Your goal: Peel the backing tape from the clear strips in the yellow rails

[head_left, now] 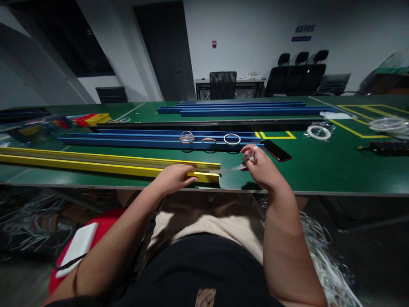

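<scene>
My left hand (172, 177) is closed round the near side of a long yellow rail (96, 164), close to its right end, thumb and fingers on the edge. The rail lies lengthwise along the table's front, with a groove between its two raised sides. Past that end, my right hand (259, 165) is raised a little above the table, fingers curled in a pinch. From it a thin translucent strip (230, 169) runs left to the mouth of the rail. More of the strip appears bunched at the fingers. How far it reaches into the groove I cannot tell.
Behind the yellow rail lie blue rails (134, 140) with tape rolls (232, 139) on them. A phone (277, 150) rests right of my right hand. Farther back are a black rail (204, 125) and more blue rails (243, 108). A bagged white roll (318, 131) lies right on the green table (319, 170).
</scene>
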The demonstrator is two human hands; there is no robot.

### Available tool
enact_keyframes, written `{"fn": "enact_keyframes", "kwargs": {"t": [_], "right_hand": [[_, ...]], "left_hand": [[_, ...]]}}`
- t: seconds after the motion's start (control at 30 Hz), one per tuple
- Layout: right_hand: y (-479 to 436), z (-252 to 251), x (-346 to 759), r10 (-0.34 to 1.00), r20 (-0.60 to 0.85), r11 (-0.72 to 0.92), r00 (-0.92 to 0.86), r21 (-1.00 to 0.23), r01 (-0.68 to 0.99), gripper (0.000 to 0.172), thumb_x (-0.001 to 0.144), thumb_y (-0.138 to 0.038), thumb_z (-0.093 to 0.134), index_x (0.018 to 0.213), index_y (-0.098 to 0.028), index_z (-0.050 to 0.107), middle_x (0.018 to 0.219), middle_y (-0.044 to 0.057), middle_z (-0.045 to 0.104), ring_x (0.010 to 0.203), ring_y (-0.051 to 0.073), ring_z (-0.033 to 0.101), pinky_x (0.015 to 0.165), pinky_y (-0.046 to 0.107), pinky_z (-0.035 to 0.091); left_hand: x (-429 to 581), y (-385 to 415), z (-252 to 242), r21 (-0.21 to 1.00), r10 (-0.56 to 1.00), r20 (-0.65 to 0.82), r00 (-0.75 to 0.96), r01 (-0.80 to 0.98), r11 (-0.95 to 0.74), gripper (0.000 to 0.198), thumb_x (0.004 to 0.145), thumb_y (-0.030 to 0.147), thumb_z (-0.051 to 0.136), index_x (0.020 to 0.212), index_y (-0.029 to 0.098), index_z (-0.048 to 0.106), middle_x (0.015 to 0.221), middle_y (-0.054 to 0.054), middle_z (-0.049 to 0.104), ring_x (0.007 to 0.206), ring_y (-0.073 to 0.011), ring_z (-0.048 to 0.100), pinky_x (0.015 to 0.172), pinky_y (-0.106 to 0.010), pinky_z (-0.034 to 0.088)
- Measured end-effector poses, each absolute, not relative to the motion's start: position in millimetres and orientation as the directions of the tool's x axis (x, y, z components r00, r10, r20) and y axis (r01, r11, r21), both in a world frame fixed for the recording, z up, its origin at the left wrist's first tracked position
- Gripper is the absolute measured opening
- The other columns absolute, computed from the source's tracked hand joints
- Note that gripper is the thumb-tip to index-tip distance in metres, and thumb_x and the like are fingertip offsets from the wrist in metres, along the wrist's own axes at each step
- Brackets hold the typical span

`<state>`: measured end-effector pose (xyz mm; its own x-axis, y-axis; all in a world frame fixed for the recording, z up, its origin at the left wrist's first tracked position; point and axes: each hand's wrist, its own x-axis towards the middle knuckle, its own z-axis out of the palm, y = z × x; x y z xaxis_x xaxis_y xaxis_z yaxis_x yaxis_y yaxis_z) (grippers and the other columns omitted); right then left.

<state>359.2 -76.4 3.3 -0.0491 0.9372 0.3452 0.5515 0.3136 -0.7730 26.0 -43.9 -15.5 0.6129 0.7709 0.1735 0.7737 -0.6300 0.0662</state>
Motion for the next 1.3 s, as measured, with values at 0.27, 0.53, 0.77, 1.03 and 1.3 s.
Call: {"fn": "enact_keyframes", "kwargs": {"t": [0.27, 0.53, 0.77, 1.03, 1.3], "right_hand": [[-74, 1, 336, 0.946, 0.164, 0.321, -0.281, -0.608, 0.726, 0.032, 0.075, -0.011, 0.050, 0.100, -0.019, 0.069, 0.083, 0.003, 0.066, 0.072, 0.015, 0.055, 0.067, 0.025, 0.039], [-76, 3, 328, 0.864, -0.134, 0.273, -0.485, -0.684, 0.676, 0.021, 0.080, -0.029, 0.056, 0.086, -0.019, 0.072, 0.075, 0.001, 0.068, 0.064, 0.014, 0.055, 0.058, 0.025, 0.037], [-76, 2, 341, 0.866, -0.172, 0.216, -0.469, -0.718, 0.661, 0.021, 0.080, -0.033, 0.055, 0.067, -0.018, 0.062, 0.057, -0.003, 0.050, 0.054, 0.011, 0.043, 0.052, 0.026, 0.028], [-85, 8, 370, 0.907, 0.276, 0.303, -0.317, -0.952, 0.037, 0.028, 0.082, -0.043, 0.065, 0.068, -0.019, 0.057, 0.061, -0.003, 0.044, 0.057, 0.011, 0.039, 0.053, 0.026, 0.032], [-99, 30, 358, 0.850, 0.524, 0.466, -0.042, -0.788, -0.404, 0.029, 0.076, -0.048, 0.070, 0.071, -0.025, 0.054, 0.123, 0.003, 0.066, 0.121, 0.028, 0.059, 0.096, 0.049, 0.053]], "left_hand": [[60, -37, -17, 0.029, 0.756, 0.160, 0.635, 0.762, -0.647, 0.036, 0.094, 0.058, 0.051, 0.102, 0.027, 0.068, 0.093, -0.003, 0.074, 0.083, -0.0210, 0.067, 0.066, -0.029, 0.041], [56, -34, -27, -0.038, 0.770, 0.157, 0.619, 0.782, -0.622, 0.044, 0.095, 0.063, 0.046, 0.104, 0.027, 0.070, 0.093, -0.004, 0.075, 0.084, -0.0222, 0.068, 0.065, -0.030, 0.039], [56, -34, -32, -0.061, 0.773, 0.179, 0.609, 0.791, -0.609, 0.046, 0.095, 0.064, 0.044, 0.104, 0.027, 0.070, 0.093, -0.004, 0.076, 0.083, -0.0230, 0.069, 0.063, -0.031, 0.036], [57, -36, -30, -0.059, 0.776, 0.183, 0.604, 0.795, -0.604, 0.048, 0.096, 0.065, 0.041, 0.102, 0.026, 0.069, 0.093, -0.004, 0.076, 0.084, -0.0228, 0.069, 0.063, -0.031, 0.036], [59, -38, -30, -0.072, 0.784, 0.185, 0.592, 0.804, -0.590, 0.047, 0.095, 0.064, 0.042, 0.100, 0.025, 0.069, 0.094, -0.006, 0.076, 0.086, -0.0236, 0.069, 0.064, -0.031, 0.038]]}}
